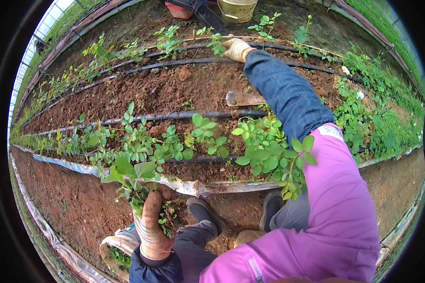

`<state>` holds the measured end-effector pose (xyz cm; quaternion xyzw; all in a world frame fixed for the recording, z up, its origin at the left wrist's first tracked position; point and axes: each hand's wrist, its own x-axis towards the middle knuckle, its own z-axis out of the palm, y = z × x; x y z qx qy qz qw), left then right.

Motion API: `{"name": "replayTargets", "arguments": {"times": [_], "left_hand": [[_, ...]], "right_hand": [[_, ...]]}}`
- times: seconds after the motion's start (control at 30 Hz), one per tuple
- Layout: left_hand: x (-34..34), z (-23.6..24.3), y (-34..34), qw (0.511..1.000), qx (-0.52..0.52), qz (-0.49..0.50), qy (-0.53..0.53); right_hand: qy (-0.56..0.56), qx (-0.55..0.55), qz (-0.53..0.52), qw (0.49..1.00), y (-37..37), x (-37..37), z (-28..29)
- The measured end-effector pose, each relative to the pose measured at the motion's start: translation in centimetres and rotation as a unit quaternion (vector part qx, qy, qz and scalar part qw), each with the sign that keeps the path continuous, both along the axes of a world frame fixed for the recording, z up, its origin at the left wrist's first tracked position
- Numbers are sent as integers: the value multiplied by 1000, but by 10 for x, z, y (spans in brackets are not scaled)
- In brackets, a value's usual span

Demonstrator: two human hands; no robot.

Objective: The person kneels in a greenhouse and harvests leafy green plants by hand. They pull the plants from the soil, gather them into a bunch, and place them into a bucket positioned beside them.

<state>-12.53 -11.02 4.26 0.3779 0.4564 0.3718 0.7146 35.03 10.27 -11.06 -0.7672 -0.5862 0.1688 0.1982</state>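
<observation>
My left hand, in a soiled work glove, is closed around a bunch of uprooted weeds. Leaves stick out above the thumb, and thin roots and small leaves hang at its side. Beneath this hand stands a pale bucket with greens inside. My right hand, also gloved, reaches across the bed to the far row. Its fingers are curled beside a small leafy plant, close to a black drip hose. What those fingertips grip, if anything, is too small to make out.
Leafy seedlings line the near row, with another hose behind them. On the brown soil lies a flat pale wooden piece. Plastic sheeting edges the bed. Across it are another person's leg, a yellow bucket and a red tub-like object.
</observation>
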Motion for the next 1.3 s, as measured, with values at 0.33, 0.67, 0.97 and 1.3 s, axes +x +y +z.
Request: {"name": "replayTargets", "arguments": {"times": [0.33, 0.67, 0.97, 1.3], "left_hand": [[17, 4, 9, 1000, -2, -21, -16], [25, -10, 13, 998, 38, -14, 44], [28, 0, 13, 1000, -3, -6, 18], [25, 0, 13, 999, 12, 10, 28]], "right_hand": [[-142, 3, -20, 990, 14, 10, -16], [314, 42, -100, 943, 5, 13, 2], [236, -42, -53, 969, 42, 17, 13], [173, 9, -144, 974, 55, 15, 11]]}}
